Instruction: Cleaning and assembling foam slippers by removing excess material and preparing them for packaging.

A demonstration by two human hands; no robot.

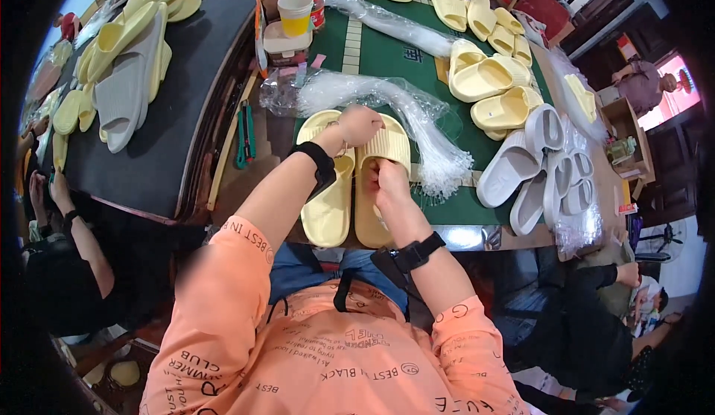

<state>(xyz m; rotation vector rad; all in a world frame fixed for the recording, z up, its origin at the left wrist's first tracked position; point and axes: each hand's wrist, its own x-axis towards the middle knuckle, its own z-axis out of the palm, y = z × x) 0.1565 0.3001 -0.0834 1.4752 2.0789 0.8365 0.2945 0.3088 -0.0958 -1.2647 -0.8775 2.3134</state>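
Observation:
A pair of pale yellow slide slippers lies in front of me at the table's near edge, the left slipper (328, 210) beside the right slipper (383, 143). Over the ribbed straps, my left hand (359, 127) is closed, fingers pinched near the top of the right slipper. My right hand (389, 182) is closed at the foot opening of that same slipper, its fingertips partly under the strap. Whatever thin thing the fingers may pinch is too small to make out. Just beyond lies a bundle of clear thin plastic strands (402, 113), partly in clear film.
A green cutter knife (246, 136) lies at the left. Behind it stand a white-and-yellow cup (296, 14) and a red-lidded tub (316, 2). Yellow slippers (488, 76) and grey slippers (514, 163) are piled right. Another strand bundle (398, 24) lies farther back. Co-workers sit on both sides.

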